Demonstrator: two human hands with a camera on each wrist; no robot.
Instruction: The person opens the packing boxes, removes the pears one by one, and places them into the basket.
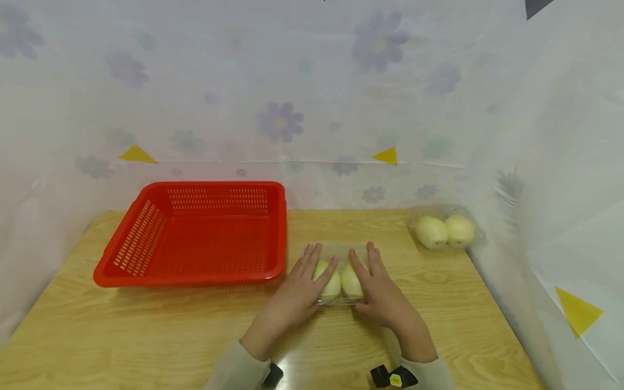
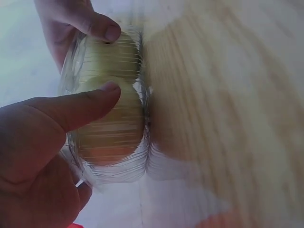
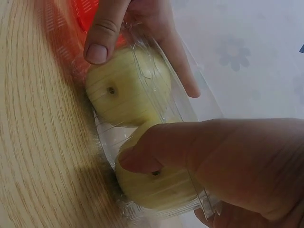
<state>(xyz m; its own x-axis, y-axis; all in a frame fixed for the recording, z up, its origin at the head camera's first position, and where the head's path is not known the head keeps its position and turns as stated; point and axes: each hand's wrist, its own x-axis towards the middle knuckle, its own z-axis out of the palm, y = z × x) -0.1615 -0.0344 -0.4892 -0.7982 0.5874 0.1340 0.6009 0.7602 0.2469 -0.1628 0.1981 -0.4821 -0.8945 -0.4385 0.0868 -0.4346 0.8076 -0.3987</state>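
A clear plastic clamshell box [image 1: 336, 301] with two round, pale yellow fruits [image 1: 352, 283] in it rests on the wooden table. My left hand [image 1: 294, 295] holds its left end, fingers spread over the top. At the right end, my right hand [image 1: 387, 300] grips it the same way. The left wrist view shows the left thumb [image 2: 90, 105] against the ridged side wall. In the right wrist view the right thumb [image 3: 156, 147] lies across the nearer fruit's side of the box. Parts of the lid are hidden under the fingers.
To the left stands a red plastic basket [image 1: 214, 246] with slotted walls and nothing in it. A second clear box of two pale fruits [image 1: 446, 231] sits at the table's back right corner. A white flowered sheet [image 1: 322, 119] hangs behind the table [image 1: 161, 336].
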